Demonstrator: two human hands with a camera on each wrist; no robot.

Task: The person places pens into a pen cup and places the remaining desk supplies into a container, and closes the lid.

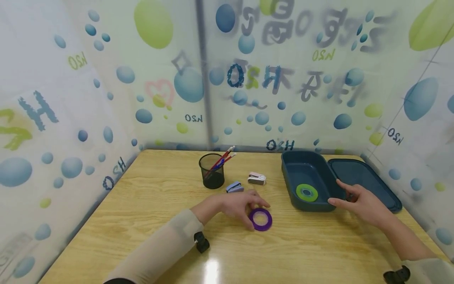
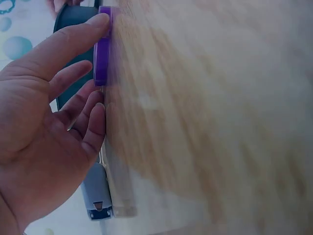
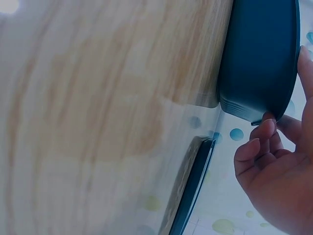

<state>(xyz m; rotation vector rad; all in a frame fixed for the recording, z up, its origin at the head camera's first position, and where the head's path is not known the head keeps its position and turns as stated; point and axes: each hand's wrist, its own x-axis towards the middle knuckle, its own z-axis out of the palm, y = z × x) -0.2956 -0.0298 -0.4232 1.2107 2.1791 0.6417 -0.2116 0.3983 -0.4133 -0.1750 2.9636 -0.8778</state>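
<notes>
Below mirrored "H2O" lettering [image 1: 253, 77], half-curled left hand [image 1: 240, 204] pinches purple tape [image 1: 261, 227]; half-curled right hand [image 1: 363, 204] grips box [image 1: 312, 206].

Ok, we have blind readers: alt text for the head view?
A person's left fingers hold a purple ring at a wooden table; right fingers grip a blue box containing a green ring. Behind: pencil cup, blue stapler.

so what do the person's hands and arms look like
The left hand and right hand are bare, with no gloves or rings showing. The left sleeve and right sleeve are plain pale beige, ending short of the hands. A small black device is on the left one, another on the right. A black band shows farther up the left arm.
</notes>
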